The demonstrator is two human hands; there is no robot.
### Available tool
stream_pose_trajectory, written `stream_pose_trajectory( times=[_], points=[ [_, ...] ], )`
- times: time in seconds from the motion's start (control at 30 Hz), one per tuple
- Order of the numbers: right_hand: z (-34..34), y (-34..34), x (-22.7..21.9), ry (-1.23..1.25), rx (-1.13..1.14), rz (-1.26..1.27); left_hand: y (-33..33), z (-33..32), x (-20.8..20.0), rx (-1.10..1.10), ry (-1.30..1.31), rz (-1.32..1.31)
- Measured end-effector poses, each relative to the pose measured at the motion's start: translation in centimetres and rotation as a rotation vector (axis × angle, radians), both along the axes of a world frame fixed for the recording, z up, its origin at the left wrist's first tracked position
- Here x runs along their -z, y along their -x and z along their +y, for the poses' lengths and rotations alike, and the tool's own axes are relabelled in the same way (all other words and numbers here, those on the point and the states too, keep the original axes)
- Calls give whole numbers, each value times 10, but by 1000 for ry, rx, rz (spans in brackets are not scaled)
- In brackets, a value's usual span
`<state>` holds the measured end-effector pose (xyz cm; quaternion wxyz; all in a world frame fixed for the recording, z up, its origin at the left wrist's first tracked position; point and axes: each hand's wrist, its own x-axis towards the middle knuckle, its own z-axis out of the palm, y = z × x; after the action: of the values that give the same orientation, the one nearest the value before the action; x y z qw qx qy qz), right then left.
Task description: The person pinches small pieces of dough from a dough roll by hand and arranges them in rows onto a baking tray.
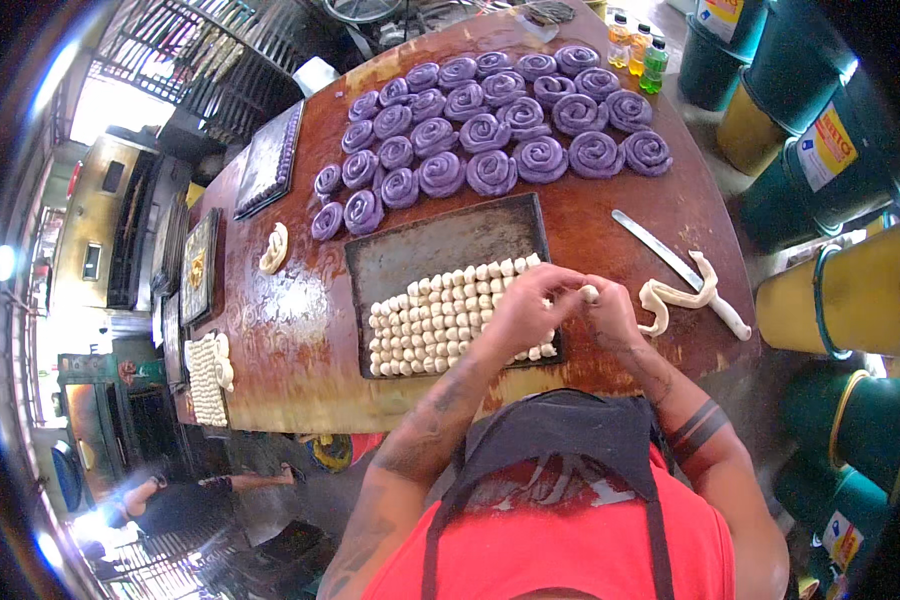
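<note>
Apron: black apron (560, 440) over a red top (580, 550), nearest the camera.
Right hand: the right hand (610, 312) is curled around a small pale dough piece (590, 294), which pokes out by the thumb, above the tray's right edge.
Left hand: the left hand (530, 305) has its fingers drawn narrow, tips meeting the right hand; whether they grip anything, I cannot tell.
Tray: dark tray (440, 240), its nearer part packed with rows of pale dough balls (435, 320).
Knife: long knife (658, 248) lying right of the tray, a bent dough strip (685, 298) beside it.
Purple coils: rows of purple dough spirals (490, 135) beyond the tray.
Bottles: three bottles (638, 50), orange and green, at the table's far right.
</note>
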<state>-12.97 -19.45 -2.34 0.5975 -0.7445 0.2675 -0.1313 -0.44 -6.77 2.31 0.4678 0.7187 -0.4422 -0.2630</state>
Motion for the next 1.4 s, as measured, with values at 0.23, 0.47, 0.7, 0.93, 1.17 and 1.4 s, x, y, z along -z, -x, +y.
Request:
stream_pose_trajectory(
  times=[0.23,0.47,0.7,0.93,1.17,1.4],
  points=[
    [12,1,-14,163,1,22,0,8,17,-150,-116,67],
    [8,4,-5,210,-144,-20,-7,17,31,-175,-248,340],
    [-17,19,31,438,-246,-63,-128,128,85,-827,-286,-234],
    [-30,22,67,-72,-60,19,-169,181,104,-635,-606,-472],
    [-22,8,35,-7,77,96,-84,80,60,-519,-35,-264],
    [12,-1,-16,47,-128,-38,6,6,2,68,154,-242]
  ],
)
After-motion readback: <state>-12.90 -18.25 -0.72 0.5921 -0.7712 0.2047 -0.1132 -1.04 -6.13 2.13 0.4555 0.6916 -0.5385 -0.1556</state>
